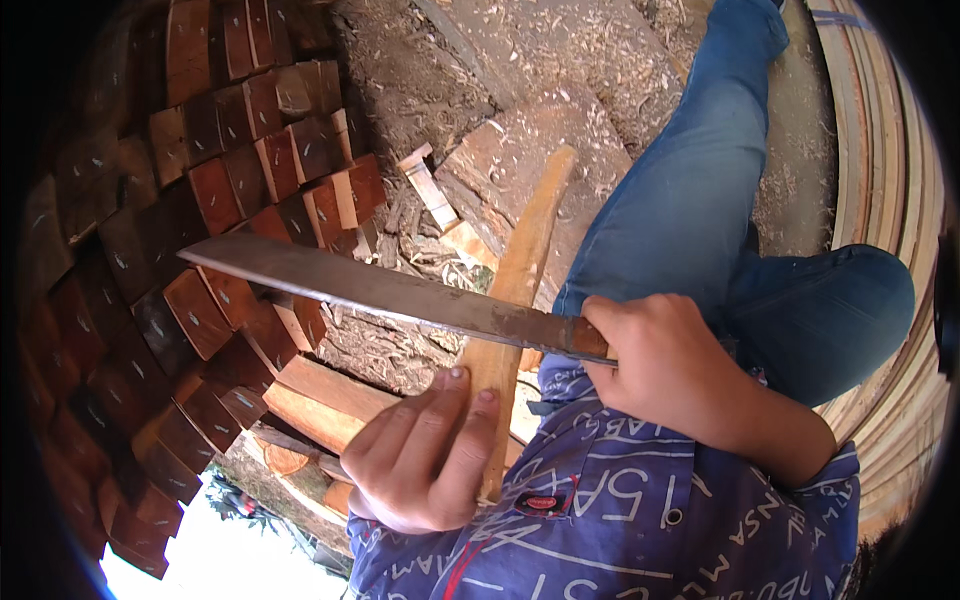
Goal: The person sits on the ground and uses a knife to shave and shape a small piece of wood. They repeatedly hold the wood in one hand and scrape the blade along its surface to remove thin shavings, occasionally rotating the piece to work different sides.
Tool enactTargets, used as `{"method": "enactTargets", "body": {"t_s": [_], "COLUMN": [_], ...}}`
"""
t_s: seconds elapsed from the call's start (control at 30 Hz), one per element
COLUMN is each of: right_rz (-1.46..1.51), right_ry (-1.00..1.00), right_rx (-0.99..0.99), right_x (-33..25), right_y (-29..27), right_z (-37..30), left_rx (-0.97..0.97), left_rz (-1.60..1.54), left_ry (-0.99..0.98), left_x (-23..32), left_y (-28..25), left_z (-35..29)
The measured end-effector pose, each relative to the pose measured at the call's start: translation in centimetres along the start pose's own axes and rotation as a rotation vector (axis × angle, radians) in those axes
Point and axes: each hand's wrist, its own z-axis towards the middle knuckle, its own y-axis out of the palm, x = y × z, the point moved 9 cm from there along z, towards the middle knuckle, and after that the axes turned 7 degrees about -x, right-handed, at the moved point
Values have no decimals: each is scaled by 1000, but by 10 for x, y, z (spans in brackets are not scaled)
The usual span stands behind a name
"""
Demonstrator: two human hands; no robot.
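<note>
My right hand (660,365) is closed round the handle end of a machete (385,287). Its long, dark, stained blade points left and crosses over a long, tapered piece of wood (527,240). Whether the edge touches the wood, I cannot tell. Just below the blade, my left hand (425,455) grips the lower part of this wood, thumb and fingertips pressed on its face. The wood slants from my shirt up to a narrow, rounded far end. Most of the machete's handle is hidden inside my right hand.
Stacked reddish-brown wood blocks (225,200) fill the left side. A split billet (325,400) lies beside my left hand. Shavings cover the ground and a flat wooden block (590,125). My jeans-clad leg (690,170) stretches forward; long pale strips (885,180) line the right edge.
</note>
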Motion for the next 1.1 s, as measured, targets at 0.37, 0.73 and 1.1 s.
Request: {"method": "enactTargets", "body": {"t_s": [0.37, 0.73, 1.1], "right_rz": [15, 8, 48], "right_ry": [218, 238, 167], "right_rx": [140, 113, 68], "right_x": [68, 79, 45], "right_y": [-12, -7, 4], "right_z": [-2, 18, 14], "left_rx": [-6, -25, -42], "left_rz": [28, 42, 26], "left_ry": [8, 67, 21], "left_x": [6, 11, 8], "left_y": [-1, -3, -2], "left_z": [2, 6, 1]}}
